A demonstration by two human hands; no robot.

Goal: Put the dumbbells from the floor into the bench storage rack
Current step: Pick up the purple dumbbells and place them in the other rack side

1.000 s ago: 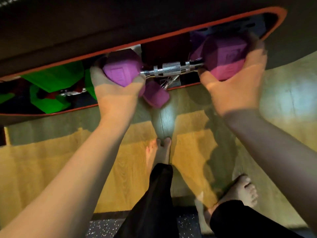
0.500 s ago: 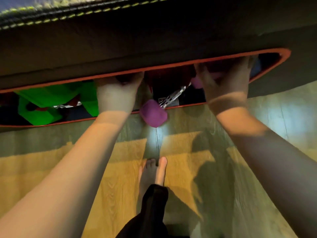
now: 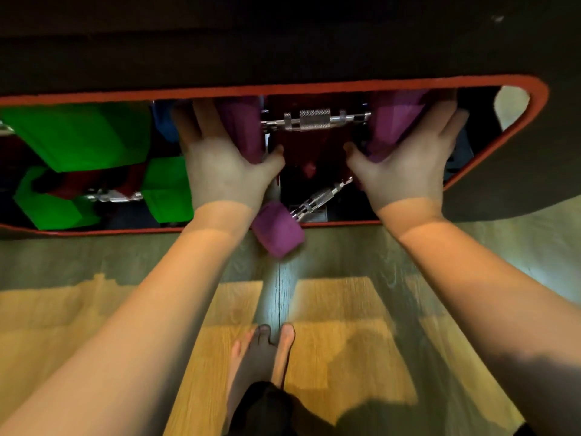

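A purple hex dumbbell [image 3: 314,119] with a knurled chrome handle lies crosswise inside the bench storage rack [image 3: 345,86], an opening with an orange rim. My left hand [image 3: 226,165] grips its left head, thumb under, fingers over the top. My right hand [image 3: 405,165] grips its right head the same way. Below it a second purple dumbbell [image 3: 278,229] lies slanted, one head sticking out over the rack's lower rim. Two green dumbbells [image 3: 78,136] lie in the rack's left half.
The black bench body [image 3: 283,42] overhangs the rack opening. Wooden floor [image 3: 345,309] stretches below it, and my bare foot [image 3: 261,350] stands near the middle. A blue object sits deep in the rack behind my left hand.
Both hands carried the purple dumbbell from in front of the opening into the rack. It now lies deeper inside, above the slanted purple dumbbell, with both hands still on its heads.
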